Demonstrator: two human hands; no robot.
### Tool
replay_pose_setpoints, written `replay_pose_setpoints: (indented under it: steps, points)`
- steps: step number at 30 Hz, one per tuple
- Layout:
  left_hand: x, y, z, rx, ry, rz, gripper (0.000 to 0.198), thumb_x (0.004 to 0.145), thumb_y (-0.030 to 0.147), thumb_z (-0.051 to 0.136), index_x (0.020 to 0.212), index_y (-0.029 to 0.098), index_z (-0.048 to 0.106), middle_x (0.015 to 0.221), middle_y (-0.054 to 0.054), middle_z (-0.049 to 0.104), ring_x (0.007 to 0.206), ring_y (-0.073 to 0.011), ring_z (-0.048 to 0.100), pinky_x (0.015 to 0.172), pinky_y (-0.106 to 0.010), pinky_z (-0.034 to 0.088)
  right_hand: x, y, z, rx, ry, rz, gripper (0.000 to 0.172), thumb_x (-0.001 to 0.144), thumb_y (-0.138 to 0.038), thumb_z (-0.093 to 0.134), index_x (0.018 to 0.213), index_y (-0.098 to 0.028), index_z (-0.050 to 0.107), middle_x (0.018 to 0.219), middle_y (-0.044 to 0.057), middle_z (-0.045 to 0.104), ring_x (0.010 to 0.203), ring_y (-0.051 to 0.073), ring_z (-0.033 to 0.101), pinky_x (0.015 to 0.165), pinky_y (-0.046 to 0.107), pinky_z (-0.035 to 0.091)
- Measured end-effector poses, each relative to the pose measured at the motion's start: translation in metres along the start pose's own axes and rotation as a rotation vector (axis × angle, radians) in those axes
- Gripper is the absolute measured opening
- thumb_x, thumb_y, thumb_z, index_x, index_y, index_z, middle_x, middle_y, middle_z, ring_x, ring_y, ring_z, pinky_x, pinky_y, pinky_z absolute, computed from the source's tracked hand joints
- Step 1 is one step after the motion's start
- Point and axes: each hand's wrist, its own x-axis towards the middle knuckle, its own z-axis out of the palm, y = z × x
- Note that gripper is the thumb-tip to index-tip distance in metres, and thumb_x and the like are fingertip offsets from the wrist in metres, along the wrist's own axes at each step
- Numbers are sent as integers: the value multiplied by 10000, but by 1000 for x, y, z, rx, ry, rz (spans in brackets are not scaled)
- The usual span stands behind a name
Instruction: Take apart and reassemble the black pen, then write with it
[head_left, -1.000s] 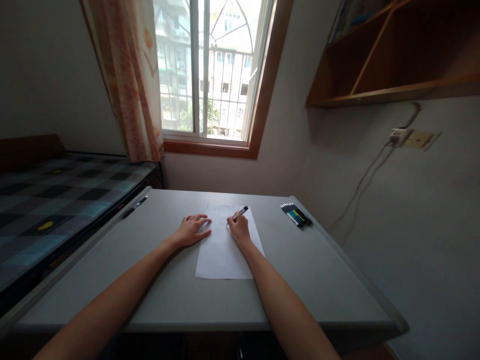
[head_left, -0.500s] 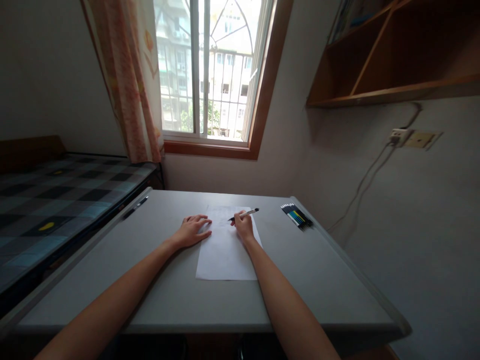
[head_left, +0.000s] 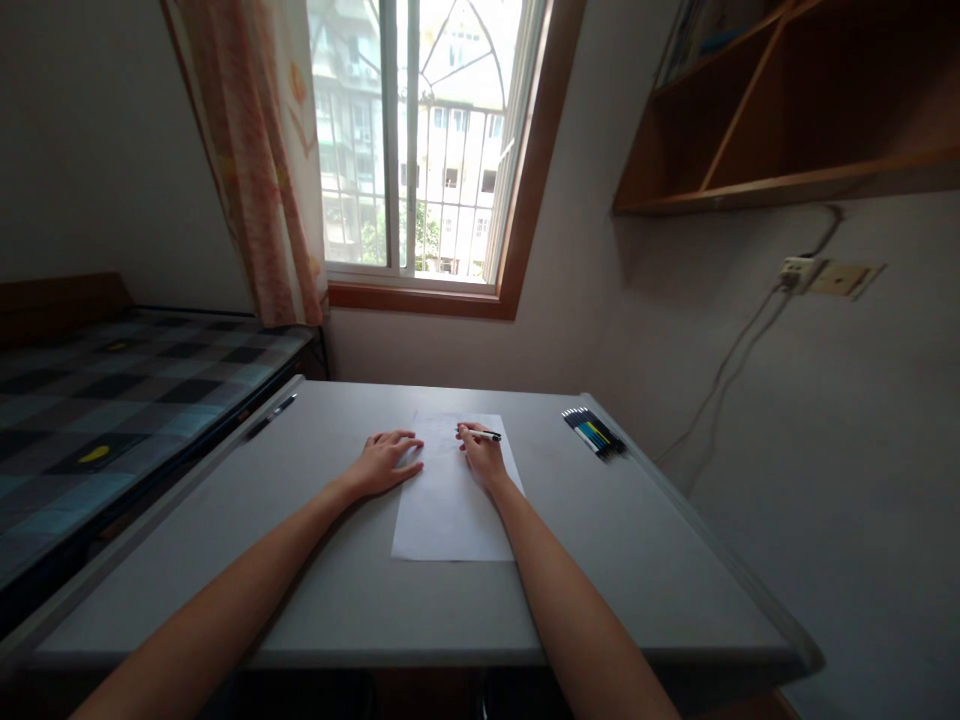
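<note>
A white sheet of paper (head_left: 456, 520) lies on the table, with faint marks near its far end that I cannot read. My left hand (head_left: 386, 462) rests flat with fingers spread, the fingertips on the paper's left edge. Over the right part of the sheet, my right hand (head_left: 482, 458) is closed around a white pen with a black end (head_left: 487, 435). The pen lies nearly level, its black end to the right and its other end toward the left. Whether its tip touches the paper is hard to tell.
Several dark pens in a colourful pack (head_left: 595, 433) lie at the table's right edge. Another dark pen (head_left: 271, 416) is at the far left edge. The grey table (head_left: 637, 560) stands below a window (head_left: 420, 140), between a bed (head_left: 150, 390) and a wall with a shelf (head_left: 780, 185).
My right hand has turned the pen: its black end has dropped from pointing up and right to nearly level, and its front end has risen. My left hand and the paper stay put.
</note>
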Motion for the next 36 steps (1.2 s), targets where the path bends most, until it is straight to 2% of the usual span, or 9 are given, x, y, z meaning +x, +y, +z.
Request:
replay_pose_setpoints:
  steps: [10, 16, 20, 25, 29, 36]
  points:
    - [0, 1, -1, -7, -6, -3, 449, 807, 554, 400, 1172, 319, 517, 1280, -41, 475, 1186, -238, 406, 1011, -440, 224, 2, 3, 0, 27, -10, 23, 389, 803, -480, 434, 942, -168, 620, 811, 50, 674, 561, 109, 593, 463, 186, 418]
    - [0, 1, -2, -11, -3, 3, 455, 805, 563, 396, 1169, 318, 519, 1274, -44, 479, 1181, -237, 412, 1010, -439, 226, 0, 0, 0, -21, -23, -5, 408, 812, -475, 401, 795, -143, 638, 629, 38, 661, 532, 121, 581, 515, 202, 437]
    - [0, 1, -1, -12, 2, 3, 446, 803, 556, 406, 1163, 321, 524, 1262, -38, 488, 1176, -236, 415, 1008, -438, 230, -2, -3, -1, -68, -21, -19, 303, 786, -367, 422, 742, -150, 629, 578, 21, 649, 529, 128, 577, 543, 210, 431]
    - [0, 2, -1, -11, 7, -3, 446, 799, 552, 417, 1161, 318, 529, 1262, -36, 488, 1175, -238, 414, 1010, -434, 227, -4, -8, -3, -187, 73, 30, 165, 721, -268, 450, 719, -171, 584, 516, -4, 629, 573, 143, 599, 560, 206, 403]
    - [1, 2, -1, -9, 0, -6, 449, 797, 556, 416, 1161, 318, 529, 1267, -37, 485, 1175, -240, 415, 1009, -436, 227, -6, -13, -5, -278, 76, 33, 128, 704, -260, 463, 665, -186, 559, 509, -6, 628, 590, 148, 606, 575, 208, 394]
    - [0, 1, -1, -5, -3, 3, 445, 805, 564, 395, 1163, 329, 520, 1271, -33, 483, 1180, -241, 412, 1001, -450, 233, -8, -14, -4, -290, 63, 1, 126, 693, -243, 477, 607, -187, 549, 492, -6, 617, 563, 144, 604, 570, 203, 391]
